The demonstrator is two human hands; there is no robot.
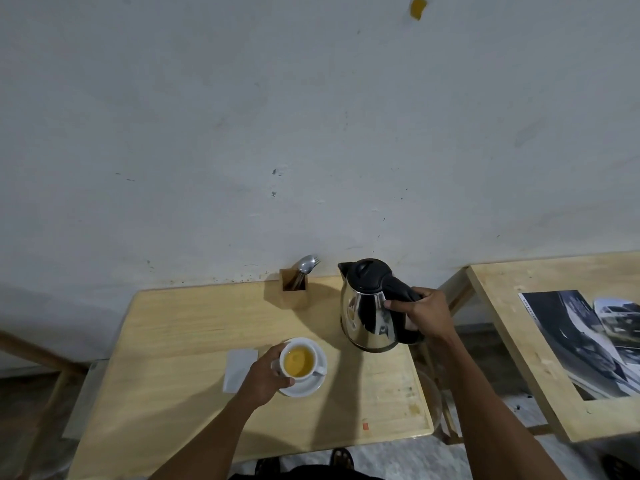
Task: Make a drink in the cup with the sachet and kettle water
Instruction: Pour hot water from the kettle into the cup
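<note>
A white cup (298, 361) holding yellow-orange liquid stands on a white saucer (310, 386) near the middle of the wooden table (180, 341). My left hand (265, 375) wraps around the cup's left side. A steel kettle (372, 306) with a black lid and handle stands upright at the table's right, and my right hand (422, 315) is closed around its handle. A white sachet or paper (239, 368) lies flat just left of the cup, partly under my left hand.
A wooden holder (293, 289) with a spoon and fork stands at the back by the wall. A second wooden table (540, 341) with printed pictures (585, 341) lies to the right, across a gap. My feet show below the front edge.
</note>
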